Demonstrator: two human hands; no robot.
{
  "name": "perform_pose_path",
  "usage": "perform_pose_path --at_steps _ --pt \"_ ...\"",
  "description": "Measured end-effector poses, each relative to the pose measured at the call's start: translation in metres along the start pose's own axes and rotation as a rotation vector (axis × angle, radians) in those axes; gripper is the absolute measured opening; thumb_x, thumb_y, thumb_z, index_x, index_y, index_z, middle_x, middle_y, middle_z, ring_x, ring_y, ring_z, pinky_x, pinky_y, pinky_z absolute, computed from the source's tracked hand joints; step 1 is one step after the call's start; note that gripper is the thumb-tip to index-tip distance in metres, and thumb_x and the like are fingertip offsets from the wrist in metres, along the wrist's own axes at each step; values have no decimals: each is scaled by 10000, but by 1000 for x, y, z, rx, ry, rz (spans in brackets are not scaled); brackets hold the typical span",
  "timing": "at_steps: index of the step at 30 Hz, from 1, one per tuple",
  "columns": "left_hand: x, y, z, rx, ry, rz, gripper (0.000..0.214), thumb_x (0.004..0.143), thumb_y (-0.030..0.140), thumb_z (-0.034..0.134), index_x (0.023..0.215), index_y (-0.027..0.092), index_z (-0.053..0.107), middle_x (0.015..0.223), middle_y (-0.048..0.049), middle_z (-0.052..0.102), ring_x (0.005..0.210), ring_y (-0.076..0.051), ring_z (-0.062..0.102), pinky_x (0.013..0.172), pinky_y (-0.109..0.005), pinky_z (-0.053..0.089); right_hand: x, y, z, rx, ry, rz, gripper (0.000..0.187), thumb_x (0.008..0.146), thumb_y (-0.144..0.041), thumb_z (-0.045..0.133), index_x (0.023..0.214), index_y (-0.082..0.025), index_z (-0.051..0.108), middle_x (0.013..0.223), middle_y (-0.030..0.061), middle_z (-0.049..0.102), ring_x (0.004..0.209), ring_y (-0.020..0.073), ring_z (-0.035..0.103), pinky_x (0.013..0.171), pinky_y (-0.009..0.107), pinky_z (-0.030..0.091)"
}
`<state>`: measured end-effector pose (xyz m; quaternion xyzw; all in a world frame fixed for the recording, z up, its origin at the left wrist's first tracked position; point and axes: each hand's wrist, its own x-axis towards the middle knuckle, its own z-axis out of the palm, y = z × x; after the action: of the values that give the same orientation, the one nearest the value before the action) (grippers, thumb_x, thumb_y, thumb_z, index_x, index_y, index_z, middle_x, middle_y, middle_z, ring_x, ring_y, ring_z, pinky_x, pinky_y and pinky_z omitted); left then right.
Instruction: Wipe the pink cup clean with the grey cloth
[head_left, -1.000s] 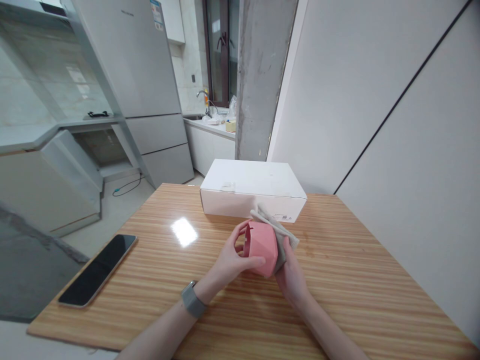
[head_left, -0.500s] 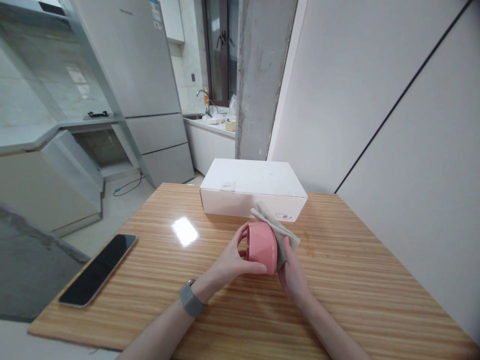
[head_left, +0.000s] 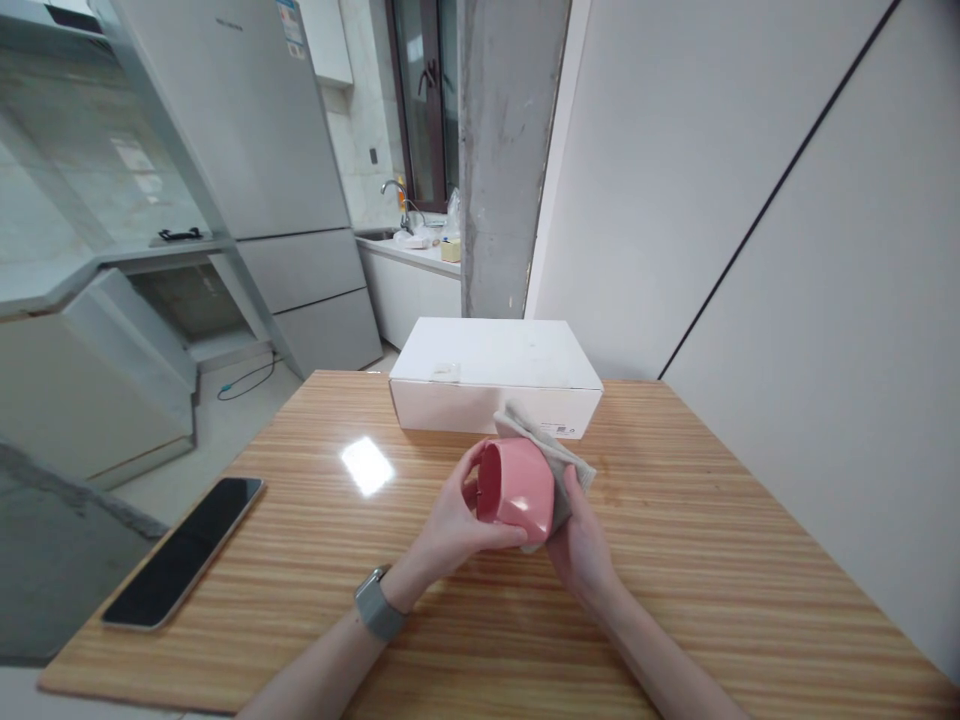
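My left hand [head_left: 454,520] grips a pink faceted cup [head_left: 517,490] held on its side above the wooden table [head_left: 705,560], its opening turned to the left. My right hand [head_left: 577,535] presses a grey cloth [head_left: 551,455] against the cup's right side, fingers closed on the cloth. A grey watch sits on my left wrist.
A closed white box [head_left: 495,375] stands just behind my hands at the table's far edge. A dark phone [head_left: 184,550] lies flat near the table's left edge. A white wall runs along the right; a fridge and kitchen counter lie beyond on the left.
The cup has been turned in my hands, its facets and opening showing at a different angle. Both hands stay in the same spot with the cloth on the cup.
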<state>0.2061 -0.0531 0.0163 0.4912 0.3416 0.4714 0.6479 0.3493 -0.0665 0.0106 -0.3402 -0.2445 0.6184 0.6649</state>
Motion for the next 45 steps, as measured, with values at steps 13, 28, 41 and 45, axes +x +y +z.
perform_pose_path --at_steps 13,28,41,45 --pt "3 -8 -1 -353 -15 -152 607 741 452 763 1252 170 597 1266 -149 625 1062 -290 619 793 -353 548 -9 16 -18 -328 -248 -214 492 897 -518 578 1355 -344 547 1518 -20 451 1470 226 283 1242 440 129" --pt "-2 -4 3 35 -43 -58 1216 473 179 924 1473 377 262 1483 -140 357 999 -233 613 764 -334 549 1 -1 -6 -65 -4 -46 492 760 -634 671 1095 -278 728 1255 20 698 1332 289 505 1173 472 328" --pt "5 -11 -4 -28 105 -50 1015 430 299 941 1334 207 489 1305 -149 570 1138 -299 575 918 -379 493 -4 8 -10 -115 -80 -120 451 836 -578 628 1202 -318 671 1318 -24 656 1410 214 405 1226 415 224" --pt "5 -13 -3 -177 86 -123 1005 575 365 880 1437 249 378 1263 -133 613 1087 -288 621 905 -401 501 -4 13 -15 -192 -152 -172 435 860 -514 635 1248 -318 639 1392 -21 598 1432 201 366 1241 408 162"
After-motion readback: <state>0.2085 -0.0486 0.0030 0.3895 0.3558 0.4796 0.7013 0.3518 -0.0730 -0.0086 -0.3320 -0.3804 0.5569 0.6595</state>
